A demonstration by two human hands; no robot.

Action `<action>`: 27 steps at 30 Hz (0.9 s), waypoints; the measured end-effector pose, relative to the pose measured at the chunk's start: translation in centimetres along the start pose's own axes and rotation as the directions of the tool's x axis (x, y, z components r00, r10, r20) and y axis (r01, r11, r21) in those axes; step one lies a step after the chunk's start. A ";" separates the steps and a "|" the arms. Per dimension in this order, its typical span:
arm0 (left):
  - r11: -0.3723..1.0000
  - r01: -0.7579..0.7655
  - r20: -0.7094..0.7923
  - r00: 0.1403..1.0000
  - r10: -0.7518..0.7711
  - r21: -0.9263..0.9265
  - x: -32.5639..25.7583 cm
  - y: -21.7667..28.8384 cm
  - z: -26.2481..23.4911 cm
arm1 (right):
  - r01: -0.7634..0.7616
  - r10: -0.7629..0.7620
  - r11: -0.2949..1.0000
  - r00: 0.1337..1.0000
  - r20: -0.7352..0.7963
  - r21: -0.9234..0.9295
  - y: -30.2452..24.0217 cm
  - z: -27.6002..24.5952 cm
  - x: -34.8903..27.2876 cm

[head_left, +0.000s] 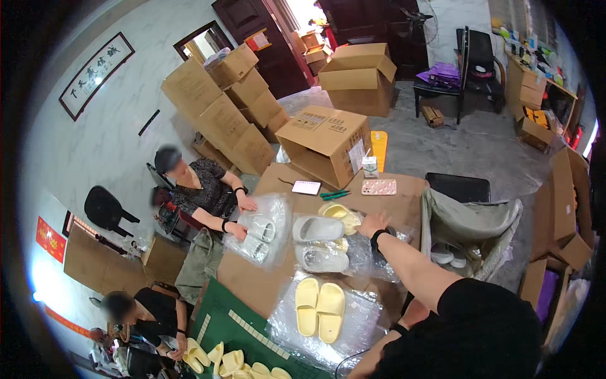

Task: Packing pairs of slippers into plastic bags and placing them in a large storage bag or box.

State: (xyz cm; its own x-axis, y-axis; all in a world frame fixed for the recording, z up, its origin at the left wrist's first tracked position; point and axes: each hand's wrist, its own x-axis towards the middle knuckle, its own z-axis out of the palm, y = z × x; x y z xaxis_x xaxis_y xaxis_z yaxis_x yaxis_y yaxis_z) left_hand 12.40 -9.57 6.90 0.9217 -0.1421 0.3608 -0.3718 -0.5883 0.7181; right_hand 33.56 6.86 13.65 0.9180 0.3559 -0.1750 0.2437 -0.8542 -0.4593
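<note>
My right hand [374,223] is stretched forward across the table, its bent fingers at the edge of a yellow pair of slippers [338,213]. Beside that pair lie two light grey slippers [319,228] in clear plastic. Closer to me, a yellow pair of slide slippers [319,309] rests on a stack of clear plastic bags [363,306]. My left hand [415,312] is low at the near table edge, right of the bags; my right arm partly covers it and its fingers are hidden. Across the table a co-worker's hands [243,218] press on a bagged pale pair of slippers [259,235].
An open carton [328,142] stands at the table's far end, near a phone [306,187], green scissors [334,194] and a drink carton [370,167]. A grey sack [470,230] with shoes is on the right. Another person sits lower left by loose yellow slippers [233,363].
</note>
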 end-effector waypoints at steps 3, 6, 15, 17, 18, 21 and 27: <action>0.986 0.001 0.133 0.991 -0.023 0.164 -1.7 -2.4 2.2 | 0.081 -0.080 0.997 0.983 0.168 0.004 -1.1 2.7 1.5; 0.971 0.106 0.424 0.886 -0.190 0.214 -1.4 -4.0 2.0 | 0.067 -0.127 0.946 0.977 0.171 0.318 -5.6 2.0 0.3; 0.950 0.033 0.615 0.755 -0.227 0.310 3.1 -0.2 -0.8 | 0.429 -0.838 0.232 0.544 -0.044 0.873 3.0 -18.4 -2.2; 0.966 0.022 0.624 0.759 -0.185 0.259 2.8 -0.7 -0.7 | 0.404 -0.827 0.126 0.547 -0.129 0.906 9.0 -21.5 -2.1; 0.970 0.014 0.641 0.748 -0.173 0.245 2.7 -0.9 -0.8 | -0.217 -0.677 -0.055 0.726 0.123 0.975 11.0 -22.9 -3.3; 0.964 -0.046 0.666 0.731 -0.147 0.263 2.7 -0.9 0.3 | -0.275 -0.575 -0.103 0.801 0.168 0.956 21.4 -25.7 -4.9; 0.944 -0.137 0.598 0.798 -0.074 0.299 3.1 -0.3 0.5 | -0.176 -0.173 0.298 0.957 0.234 0.938 28.7 -26.5 -13.2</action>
State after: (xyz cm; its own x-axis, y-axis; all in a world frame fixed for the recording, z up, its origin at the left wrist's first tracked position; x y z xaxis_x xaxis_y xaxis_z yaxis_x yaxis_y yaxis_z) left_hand 15.39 -10.28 7.52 0.8289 -0.5462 -0.1210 -0.4442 -0.7740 0.4512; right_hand 36.71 -32.37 25.90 0.7627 0.5770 -0.2922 -0.3829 0.0387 -0.9230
